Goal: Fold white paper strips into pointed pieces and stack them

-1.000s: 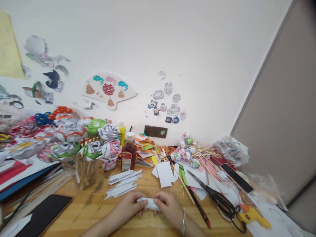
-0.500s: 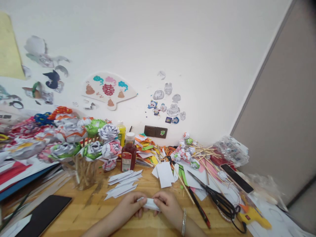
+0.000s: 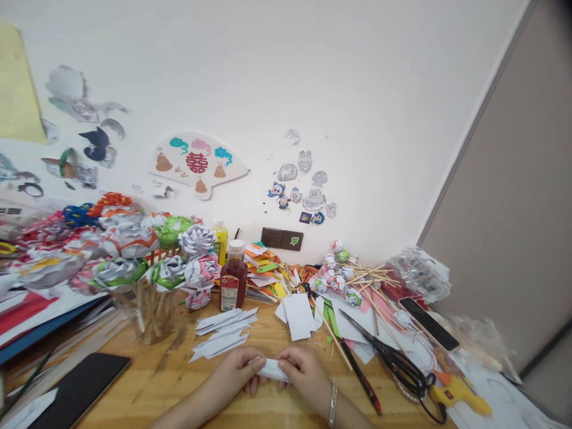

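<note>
Between my two hands, just above the wooden table [image 3: 179, 387], is a small folded strip of white paper [image 3: 273, 370]. My left hand [image 3: 247, 366] pinches its left end, thumb on top. At the right end my right hand [image 3: 298, 364] grips it the same way, with a silver bracelet on that wrist. Both sets of fingers are closed, and the lower fingers are partly hidden. Just beyond my left hand lie several folded white paper pieces [image 3: 226, 330] in a loose pile. Flat white paper sheets [image 3: 300, 317] lie beyond my right hand.
Paper flowers [image 3: 129, 238] on sticks stand in a clear container at left, beside a red-brown bottle [image 3: 233, 277]. Black scissors [image 3: 393, 357], a dark pen [image 3: 361, 375], a yellow glue gun [image 3: 462, 393] and a phone [image 3: 429, 323] lie right. A black tablet-like slab [image 3: 83, 387] lies front left.
</note>
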The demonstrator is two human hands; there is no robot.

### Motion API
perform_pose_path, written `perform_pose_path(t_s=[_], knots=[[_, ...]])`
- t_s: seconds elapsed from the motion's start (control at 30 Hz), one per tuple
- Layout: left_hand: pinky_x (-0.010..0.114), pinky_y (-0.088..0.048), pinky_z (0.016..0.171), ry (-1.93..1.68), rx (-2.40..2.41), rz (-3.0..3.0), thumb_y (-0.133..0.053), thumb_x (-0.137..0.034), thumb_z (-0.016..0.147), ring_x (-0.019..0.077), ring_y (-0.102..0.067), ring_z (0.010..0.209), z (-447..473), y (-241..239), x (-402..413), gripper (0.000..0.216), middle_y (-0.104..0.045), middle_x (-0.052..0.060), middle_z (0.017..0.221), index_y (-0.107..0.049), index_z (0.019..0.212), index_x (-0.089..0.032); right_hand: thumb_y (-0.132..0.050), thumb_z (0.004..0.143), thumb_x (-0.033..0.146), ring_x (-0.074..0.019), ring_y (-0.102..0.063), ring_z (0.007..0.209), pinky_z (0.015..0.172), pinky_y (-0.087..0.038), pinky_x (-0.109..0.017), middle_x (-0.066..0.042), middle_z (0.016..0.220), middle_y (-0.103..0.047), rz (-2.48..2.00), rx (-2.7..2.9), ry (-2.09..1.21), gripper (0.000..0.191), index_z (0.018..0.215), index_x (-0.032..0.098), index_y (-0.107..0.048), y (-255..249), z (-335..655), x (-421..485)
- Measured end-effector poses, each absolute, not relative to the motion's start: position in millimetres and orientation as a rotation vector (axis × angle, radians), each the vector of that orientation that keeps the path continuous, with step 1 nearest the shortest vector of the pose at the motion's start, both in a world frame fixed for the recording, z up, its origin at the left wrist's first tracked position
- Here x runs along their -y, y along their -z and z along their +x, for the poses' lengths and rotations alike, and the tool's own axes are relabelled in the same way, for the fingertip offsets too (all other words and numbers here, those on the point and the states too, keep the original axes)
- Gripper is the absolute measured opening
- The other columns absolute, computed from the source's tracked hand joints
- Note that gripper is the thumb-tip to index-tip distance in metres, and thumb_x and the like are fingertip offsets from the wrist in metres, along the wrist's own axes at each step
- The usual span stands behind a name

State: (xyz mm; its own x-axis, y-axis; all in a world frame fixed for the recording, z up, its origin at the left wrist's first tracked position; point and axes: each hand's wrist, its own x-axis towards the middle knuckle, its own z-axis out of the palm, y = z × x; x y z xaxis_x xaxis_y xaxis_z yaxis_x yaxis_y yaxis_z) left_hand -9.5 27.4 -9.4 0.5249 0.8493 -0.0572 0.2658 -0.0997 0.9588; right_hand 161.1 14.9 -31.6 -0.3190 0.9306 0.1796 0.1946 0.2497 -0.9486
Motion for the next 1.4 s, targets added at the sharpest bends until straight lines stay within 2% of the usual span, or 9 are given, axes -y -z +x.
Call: perform_pose_path(t_s=[1.13,1.4], knots=[[0.018,-0.029,0.041,-0.637,-0.992,1.653,-0.037,-0.062,0.063,0.0078,-0.04,0.039,-8.6,2.4,-23.1,0.052,-0.045,-0.004,0.044,-0.052,0.059,-0.012,-0.047,0.075,0.035,-0.0116,-0.057,0.049,0.046,-0.04,-0.019,-0.001,0.06,-0.058,-1.043,1.736,-1.135,0.025,0.079,0.012,-0.056,29.7,162.0,-14.2],[0.019,-0.033,0.045,-0.628,-1.012,1.752,-0.038,-0.057,0.066,0.0092,-0.041,0.044,-6.0,3.1,-19.4,0.049,-0.05,-0.001,0.052,-0.055,0.062,-0.011,-0.052,0.07,0.021,-0.0108,-0.05,0.056,0.051,-0.038,-0.019,0.0,0.062,-0.057,-1.163,1.877,-0.815,0.011,0.074,0.015,-0.06,25.4,160.8,-11.0]])
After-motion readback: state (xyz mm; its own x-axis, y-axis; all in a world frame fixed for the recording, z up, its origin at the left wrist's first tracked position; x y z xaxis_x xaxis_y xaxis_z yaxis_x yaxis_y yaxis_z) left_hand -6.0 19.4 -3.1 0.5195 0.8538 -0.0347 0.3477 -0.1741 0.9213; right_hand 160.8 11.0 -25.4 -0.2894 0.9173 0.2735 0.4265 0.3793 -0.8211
